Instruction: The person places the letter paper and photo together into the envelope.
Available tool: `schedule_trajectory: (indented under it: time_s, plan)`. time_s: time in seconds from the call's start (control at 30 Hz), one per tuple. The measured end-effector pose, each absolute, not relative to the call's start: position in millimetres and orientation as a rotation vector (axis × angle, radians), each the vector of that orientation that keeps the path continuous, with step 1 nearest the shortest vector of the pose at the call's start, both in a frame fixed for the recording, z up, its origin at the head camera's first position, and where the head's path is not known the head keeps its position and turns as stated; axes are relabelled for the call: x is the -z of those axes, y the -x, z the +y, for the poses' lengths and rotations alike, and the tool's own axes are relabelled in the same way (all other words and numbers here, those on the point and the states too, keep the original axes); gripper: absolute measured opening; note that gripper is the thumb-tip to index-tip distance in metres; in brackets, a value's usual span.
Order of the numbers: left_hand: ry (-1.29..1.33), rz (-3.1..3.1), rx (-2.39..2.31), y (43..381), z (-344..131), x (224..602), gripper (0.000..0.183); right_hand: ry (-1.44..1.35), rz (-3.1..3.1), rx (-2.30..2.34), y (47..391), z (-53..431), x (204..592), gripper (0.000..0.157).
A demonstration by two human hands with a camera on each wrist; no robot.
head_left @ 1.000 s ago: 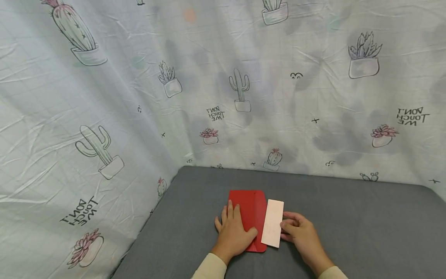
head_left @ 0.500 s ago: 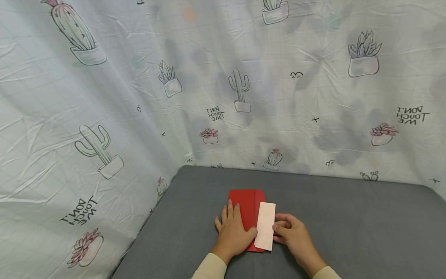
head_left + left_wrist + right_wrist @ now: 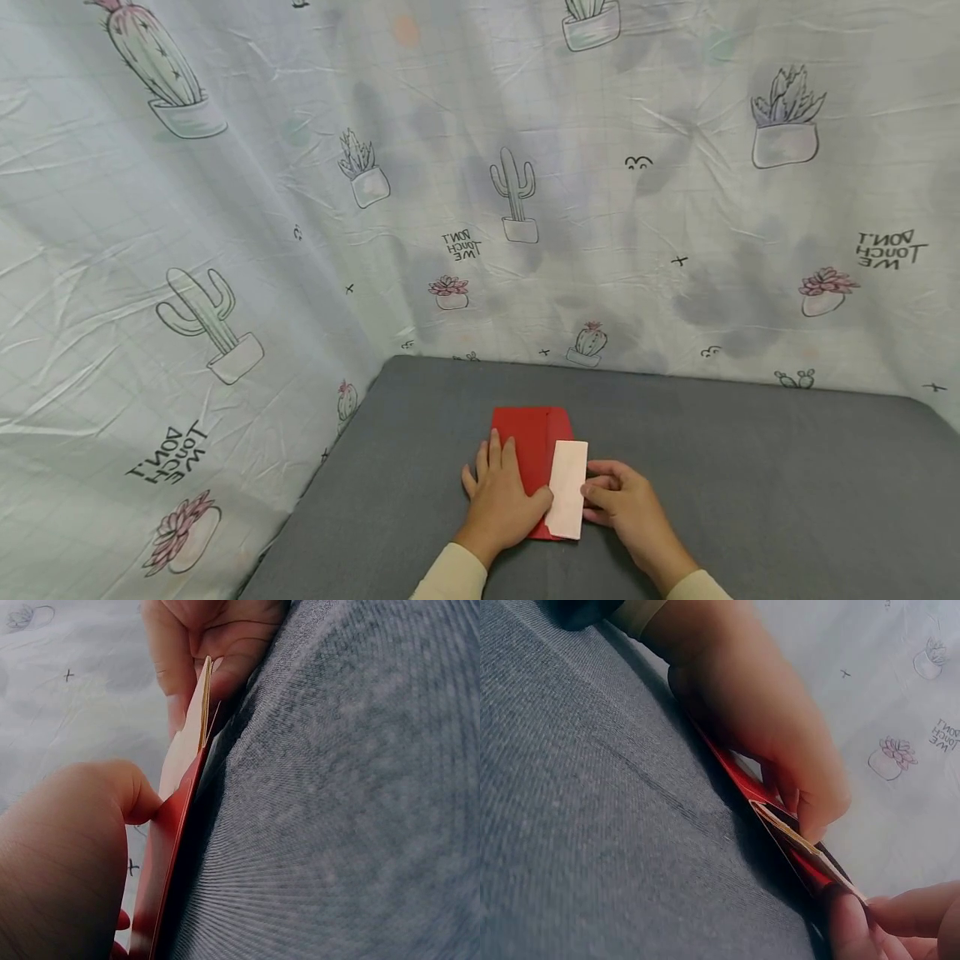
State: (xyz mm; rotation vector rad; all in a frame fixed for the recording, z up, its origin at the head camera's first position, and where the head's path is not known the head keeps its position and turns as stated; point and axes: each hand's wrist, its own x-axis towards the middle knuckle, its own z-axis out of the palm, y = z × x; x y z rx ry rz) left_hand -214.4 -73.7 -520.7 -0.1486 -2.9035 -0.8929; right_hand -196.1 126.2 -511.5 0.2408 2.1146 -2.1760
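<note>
A red envelope [image 3: 522, 427] lies flat on the grey cloth-covered table, its flap spread to the right. My left hand [image 3: 498, 500] rests on it with spread fingers, the thumb bent near the envelope's mouth. My right hand [image 3: 628, 512] pinches the right edge of a pale pink folded paper strip [image 3: 567, 490] between thumb and fingers. The strip lies over the flap, its left edge against the mouth beside my left thumb. In the right wrist view, yellowish layers show along the paper's edge [image 3: 799, 838]. Whether its left edge is inside the envelope I cannot tell.
The grey tabletop [image 3: 750, 475] stretches out on both sides of the hands. White fabric [image 3: 637, 208] printed with potted cacti hangs behind the table and along its left side.
My right hand has moved left with the paper strip, from beside the envelope to over its flap, up to the mouth. My left hand has stayed in place.
</note>
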Motion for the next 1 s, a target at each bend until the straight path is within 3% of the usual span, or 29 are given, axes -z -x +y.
schedule_trajectory:
  time_s: [1.0]
  plan:
    - [0.161, -2.893, 0.921, 218.1, -75.4, 521.3, 0.092, -0.187, 2.164, 2.168, 200.5, 113.0, 508.7, 0.035]
